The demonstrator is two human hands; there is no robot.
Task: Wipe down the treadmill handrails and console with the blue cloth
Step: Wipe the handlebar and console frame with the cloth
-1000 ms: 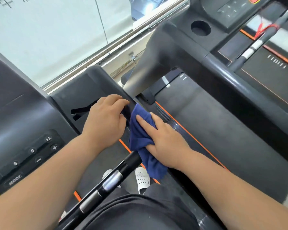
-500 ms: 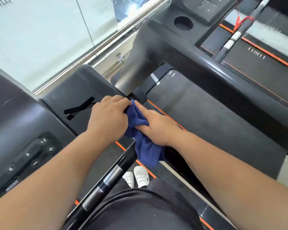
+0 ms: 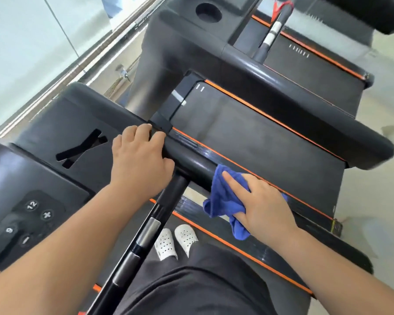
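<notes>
Two hands on the job, both on the same black handrail (image 3: 191, 161). The left hand (image 3: 139, 160) has its fingers (image 3: 143, 130) curled over the far edge right where the rail meets the console (image 3: 55, 123), so it's gripping the rail. The right hand (image 3: 264, 208) is further along the same rail, clamped down over the blue cloth (image 3: 221, 201). One finger (image 3: 233, 181) lies straight on top of the fabric and the others wrap over the far side, out of view. The cloth is bunched between those fingers and the rail, with a loose tail hanging out below the heel of the hand.

A bare stretch of rail separates the two hands. A thinner bar (image 3: 146, 233) with silver patches runs off from just under the left thumb toward the person. The keypad (image 3: 32, 212) is well off to the left of the left-hand fingers. White shoes (image 3: 175, 242) show down below, between both wrists. The next treadmill's belt (image 3: 259, 142) sits beyond the right-hand fingers.
</notes>
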